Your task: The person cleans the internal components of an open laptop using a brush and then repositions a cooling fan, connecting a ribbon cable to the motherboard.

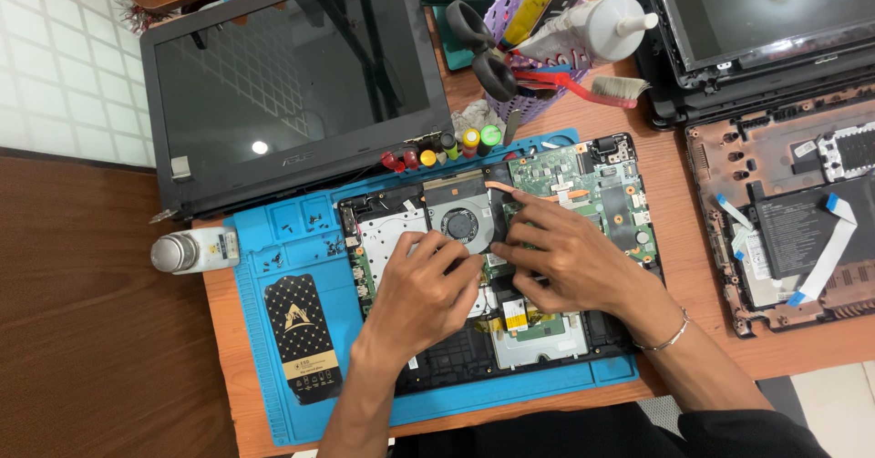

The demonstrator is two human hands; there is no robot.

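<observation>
Opened black laptop base, its green circuit board and round grey cooling fan bared, is lying on the blue silicone work mat. I am pressing my left hand and right hand flat-fingered just below the fan, clasping nothing. It is looking stiff but fragile; I am judging the plastic edges safest to hold.

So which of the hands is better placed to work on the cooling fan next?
Probably the left hand: its fingertips rest just below the cooling fan. The right hand lies further right, over the green circuit board.
</observation>
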